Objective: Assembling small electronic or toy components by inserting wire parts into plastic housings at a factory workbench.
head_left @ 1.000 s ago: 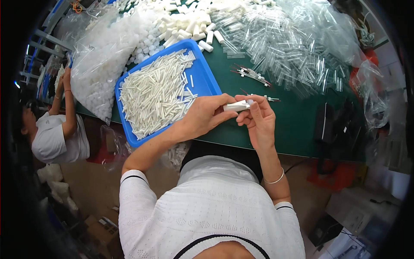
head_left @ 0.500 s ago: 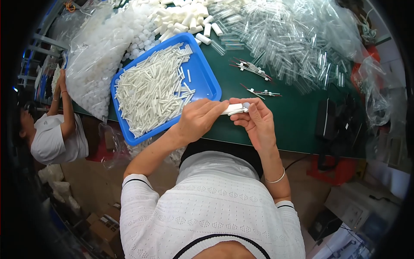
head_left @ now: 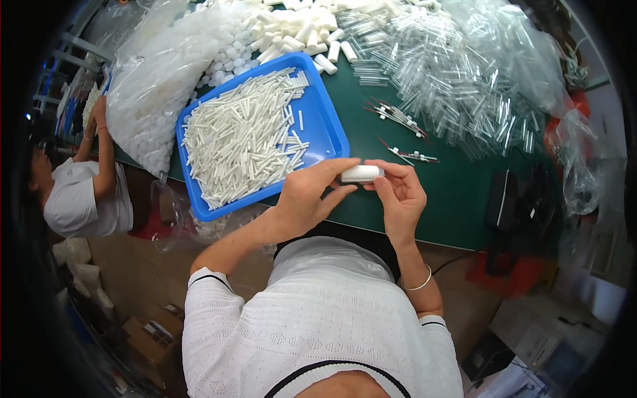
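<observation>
A short, thick white cylinder (head_left: 361, 174) lies level between my two hands above the table's near edge. The fingers of my left hand (head_left: 306, 196) pinch its left end. My right hand (head_left: 402, 199) grips the right end, where a translucent cap partly shows between thumb and fingers. To the left of my hands, a blue tray (head_left: 332, 132) carries a heap of thin white sticks (head_left: 242, 139). Beyond my right hand lie two small clusters of red wires with white parts (head_left: 401, 121).
Large white cylinders (head_left: 298, 30) and clear tubes (head_left: 444, 73) are piled at the back. A plastic bag of round white caps (head_left: 152, 79) stands at the back left, near a co-worker (head_left: 86, 192). A black box (head_left: 501, 199) sits at the right on the green table (head_left: 451, 199).
My hands have turned the pieces so that one level white cylinder shows between them. The left fingers have moved around its left end. The view has shifted slightly.
</observation>
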{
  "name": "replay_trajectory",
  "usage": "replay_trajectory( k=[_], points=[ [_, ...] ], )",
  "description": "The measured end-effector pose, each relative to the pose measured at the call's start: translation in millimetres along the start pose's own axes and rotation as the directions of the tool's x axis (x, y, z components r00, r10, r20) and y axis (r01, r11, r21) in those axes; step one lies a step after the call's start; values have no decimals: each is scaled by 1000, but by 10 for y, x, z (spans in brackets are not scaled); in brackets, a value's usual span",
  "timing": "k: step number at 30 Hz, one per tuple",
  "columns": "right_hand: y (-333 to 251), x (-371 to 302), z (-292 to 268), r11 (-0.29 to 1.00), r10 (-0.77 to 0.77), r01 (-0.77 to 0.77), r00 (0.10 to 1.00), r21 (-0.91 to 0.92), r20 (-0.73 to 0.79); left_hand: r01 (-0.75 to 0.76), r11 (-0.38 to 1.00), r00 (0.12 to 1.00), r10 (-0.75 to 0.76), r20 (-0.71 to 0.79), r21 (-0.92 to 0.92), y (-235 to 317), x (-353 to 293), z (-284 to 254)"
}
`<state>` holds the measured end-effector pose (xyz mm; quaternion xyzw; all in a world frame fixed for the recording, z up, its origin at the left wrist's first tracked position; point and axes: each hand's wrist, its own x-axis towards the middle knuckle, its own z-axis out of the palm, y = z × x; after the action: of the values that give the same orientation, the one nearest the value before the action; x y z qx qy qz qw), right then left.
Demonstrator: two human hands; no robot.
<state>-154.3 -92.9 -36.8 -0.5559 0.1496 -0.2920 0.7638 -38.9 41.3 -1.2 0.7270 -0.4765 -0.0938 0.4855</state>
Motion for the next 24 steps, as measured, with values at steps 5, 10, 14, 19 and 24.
replay_trajectory(
  k=[5, 10, 14, 19, 24],
  points=[
    [-246, 191, 90, 350, -360, 552, 825, -757, 435, 114, 988, 991, -105, 89, -104, -87, 0, -113],
    [-240, 262, 61, 375, -362, 564, 819, -735, 444, 39, 997, 987, -29, 159, -61, -366, 502, -445],
    [-228, 222, 59, 499, -313, 444, 893, -744, 323, -254, 847, 961, 275, 23, 467, -980, 1214, -479],
    [-223, 115, 23, 521, -286, 423, 905, -741, 316, -408, 713, 913, 325, 246, 570, -1163, 1808, -126],
    [-271, 42, -55, 555, -295, 408, 911, -725, 287, -429, 677, 903, 309, 298, 599, -1164, 1828, 263]
  ],
)
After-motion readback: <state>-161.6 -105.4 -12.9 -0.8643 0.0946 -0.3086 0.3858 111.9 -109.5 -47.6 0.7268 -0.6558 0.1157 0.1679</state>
